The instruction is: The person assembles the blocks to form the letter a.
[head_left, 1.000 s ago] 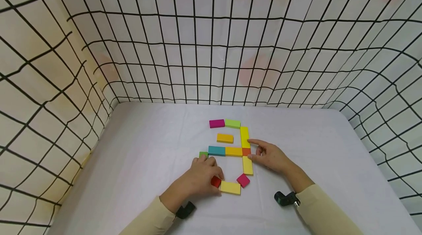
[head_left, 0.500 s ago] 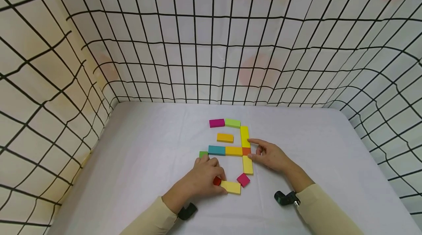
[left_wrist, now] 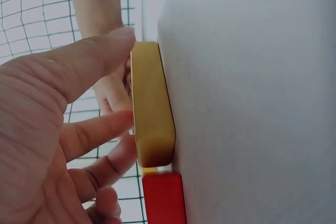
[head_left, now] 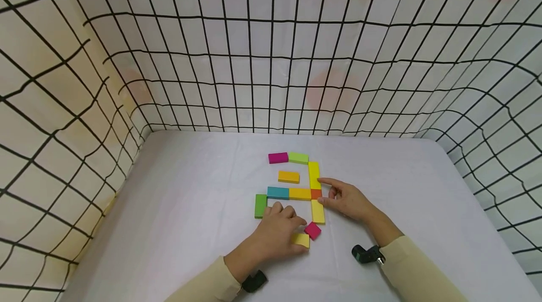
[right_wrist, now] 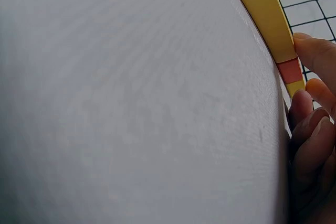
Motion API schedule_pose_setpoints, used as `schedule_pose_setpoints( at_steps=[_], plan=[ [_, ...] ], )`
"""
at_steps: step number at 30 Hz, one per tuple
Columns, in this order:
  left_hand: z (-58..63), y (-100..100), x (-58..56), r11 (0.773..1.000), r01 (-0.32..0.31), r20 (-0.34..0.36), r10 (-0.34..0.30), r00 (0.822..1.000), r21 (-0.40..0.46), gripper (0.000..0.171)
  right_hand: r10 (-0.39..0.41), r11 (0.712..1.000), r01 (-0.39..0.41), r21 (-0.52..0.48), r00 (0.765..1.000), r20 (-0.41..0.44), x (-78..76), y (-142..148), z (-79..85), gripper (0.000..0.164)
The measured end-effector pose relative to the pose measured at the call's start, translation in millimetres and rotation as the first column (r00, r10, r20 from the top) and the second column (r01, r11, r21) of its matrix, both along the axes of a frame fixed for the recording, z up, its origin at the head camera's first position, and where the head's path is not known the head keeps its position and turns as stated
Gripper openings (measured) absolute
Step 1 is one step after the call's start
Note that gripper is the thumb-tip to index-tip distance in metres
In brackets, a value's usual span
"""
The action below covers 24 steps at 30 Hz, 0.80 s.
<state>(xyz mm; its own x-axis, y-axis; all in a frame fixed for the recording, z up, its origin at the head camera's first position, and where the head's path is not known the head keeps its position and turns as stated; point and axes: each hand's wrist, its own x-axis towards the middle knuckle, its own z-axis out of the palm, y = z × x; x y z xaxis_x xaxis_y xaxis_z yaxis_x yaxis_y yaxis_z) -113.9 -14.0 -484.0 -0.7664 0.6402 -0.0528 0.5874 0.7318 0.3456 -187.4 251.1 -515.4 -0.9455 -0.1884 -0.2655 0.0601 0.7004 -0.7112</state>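
Around the near pale yellow block (head_left: 301, 240), my left hand (head_left: 277, 232) hovers low, thumb at its near edge and index finger past its far edge. The left wrist view shows thumb and fingertips level with the top of this yellow block (left_wrist: 152, 98). A red block (left_wrist: 164, 198) sits beside it, hidden by the hand in the head view. Just beyond lies a magenta block (head_left: 313, 230), turned askew. My right hand (head_left: 348, 202) touches the right side of the block column: index finger at the bright yellow block (head_left: 314, 174), thumb by the orange-red block (head_left: 316, 194).
Under the orange-red block is another pale yellow block (head_left: 318, 211). A yellow-orange block (head_left: 299, 194), a teal block (head_left: 277, 193) and a green block (head_left: 260, 206) run leftward. Farther back lie an amber block (head_left: 289, 177), a lime block (head_left: 298, 157) and a purple block (head_left: 278, 157). Black netting (head_left: 271, 57) surrounds the white table.
My left hand has slid right, from the red block to over the near pale yellow block, uncovering the green block. The right hand keeps its place.
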Motion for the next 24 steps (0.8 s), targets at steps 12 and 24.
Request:
schedule_pose_setpoints(
  at_steps=[12, 24],
  plan=[
    [-4.7, -0.3, -1.5, 1.000, -0.005, 0.070, 0.003, 0.998, 0.021, 0.051, -0.005, 1.000, 0.005, 0.007, 1.000, -0.001, -1.3, -0.5, -1.9, 0.071],
    [-8.7, -0.2, -2.8, 0.999, 0.001, 0.061, -0.004, 0.998, 0.050, 0.045, -0.002, 1.000, 0.002, 0.003, 1.000, -0.007, -0.6, -0.3, -2.6, 0.072]
  ],
)
